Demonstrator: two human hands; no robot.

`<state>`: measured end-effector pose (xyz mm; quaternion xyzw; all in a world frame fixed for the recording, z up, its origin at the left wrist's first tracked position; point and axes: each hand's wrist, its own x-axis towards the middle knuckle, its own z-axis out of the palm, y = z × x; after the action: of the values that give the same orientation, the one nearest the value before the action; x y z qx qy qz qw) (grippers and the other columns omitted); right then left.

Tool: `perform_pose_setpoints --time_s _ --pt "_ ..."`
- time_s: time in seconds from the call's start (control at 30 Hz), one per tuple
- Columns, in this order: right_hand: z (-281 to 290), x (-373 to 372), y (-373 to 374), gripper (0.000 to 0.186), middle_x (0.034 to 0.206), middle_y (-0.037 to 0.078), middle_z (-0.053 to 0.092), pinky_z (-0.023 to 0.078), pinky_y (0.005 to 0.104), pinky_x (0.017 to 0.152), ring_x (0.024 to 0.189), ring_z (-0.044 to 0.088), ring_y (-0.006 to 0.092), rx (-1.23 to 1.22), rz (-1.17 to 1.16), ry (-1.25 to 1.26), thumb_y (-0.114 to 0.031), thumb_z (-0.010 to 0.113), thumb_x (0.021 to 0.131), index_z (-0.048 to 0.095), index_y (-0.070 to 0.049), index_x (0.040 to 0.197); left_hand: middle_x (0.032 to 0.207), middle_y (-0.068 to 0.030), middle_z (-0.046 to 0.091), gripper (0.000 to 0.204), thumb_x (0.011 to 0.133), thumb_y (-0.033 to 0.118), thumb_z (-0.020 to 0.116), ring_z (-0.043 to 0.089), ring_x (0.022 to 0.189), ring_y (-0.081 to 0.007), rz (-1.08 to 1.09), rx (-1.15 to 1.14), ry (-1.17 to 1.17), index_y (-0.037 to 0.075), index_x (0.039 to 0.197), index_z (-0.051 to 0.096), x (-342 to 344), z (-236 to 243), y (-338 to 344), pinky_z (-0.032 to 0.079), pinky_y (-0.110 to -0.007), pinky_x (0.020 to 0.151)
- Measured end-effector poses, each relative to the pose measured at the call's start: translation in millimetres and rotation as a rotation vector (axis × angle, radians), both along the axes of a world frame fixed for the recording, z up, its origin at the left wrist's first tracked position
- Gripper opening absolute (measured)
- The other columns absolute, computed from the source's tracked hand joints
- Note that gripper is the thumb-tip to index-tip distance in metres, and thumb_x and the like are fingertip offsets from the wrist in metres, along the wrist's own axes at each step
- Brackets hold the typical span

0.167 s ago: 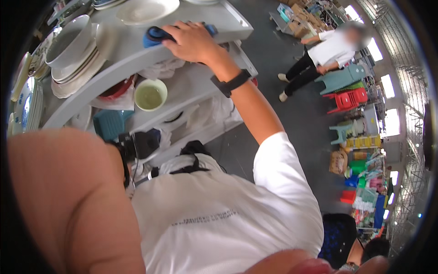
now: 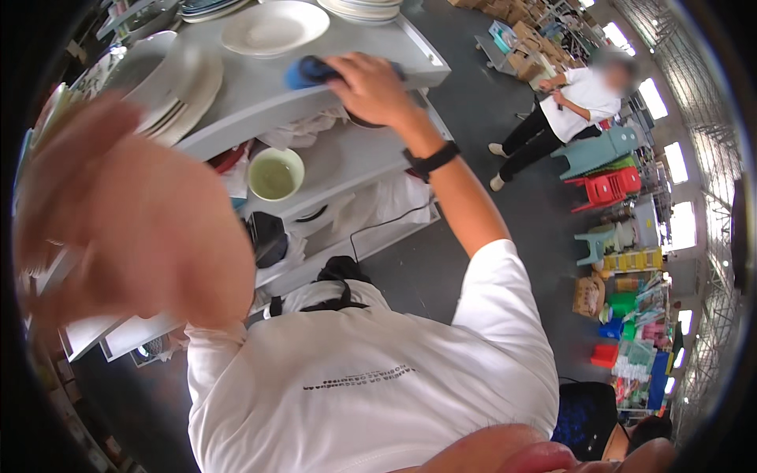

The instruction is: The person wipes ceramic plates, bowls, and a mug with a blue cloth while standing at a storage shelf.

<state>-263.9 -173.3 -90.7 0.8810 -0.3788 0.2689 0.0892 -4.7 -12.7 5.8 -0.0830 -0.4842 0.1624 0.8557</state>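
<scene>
My right hand grips a blue and black object, perhaps a cloth or pad, on the edge of the grey shelf, just in front of a white oval plate. Stacked plates and bowls stand to its left. My left hand looms very close to the camera at the left, smeared by motion, so its fingers and anything in them are unclear.
A pale green bowl and white crumpled material sit on the shelf below. At right, a person in a white top stands beside stacked plastic chairs and colourful containers. Another person shows at lower right.
My left hand and forearm have swung upward and blurred. The shelf and my right hand sit a little lower and further right in the picture. The standing person's hands have come together.
</scene>
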Motion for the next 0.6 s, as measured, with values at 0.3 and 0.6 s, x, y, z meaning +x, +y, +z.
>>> perform_pose_setpoints --time_s 0.3,0.6 --pt "5 -80 -52 0.047 0.12 0.015 0.067 0.041 0.0525 0.099 0.113 0.062 0.0353 0.115 -0.572 -0.028 -0.042 0.054 0.089 0.06 -0.011 0.123 0.112 -0.0108 0.063 0.02 0.091 0.012 0.065 0.057 0.104 -0.032 0.652 1.059 -1.027 0.008 0.111 0.063 20 -71 -79 0.044 -0.04 0.089" --pt "-11 53 0 0.041 0.112 0.014 0.068 0.039 0.0505 0.098 0.107 0.063 0.0361 0.044 -0.373 -0.196 -0.04 0.056 0.086 0.064 -0.01 0.114 0.096 -0.0071 0.058 0.025 0.096 0.033 0.059 0.059 0.094 -0.0257 0.91 1.192 -1.01 0.01 0.101 0.065 8 -109 -88 0.046 -0.039 0.081"
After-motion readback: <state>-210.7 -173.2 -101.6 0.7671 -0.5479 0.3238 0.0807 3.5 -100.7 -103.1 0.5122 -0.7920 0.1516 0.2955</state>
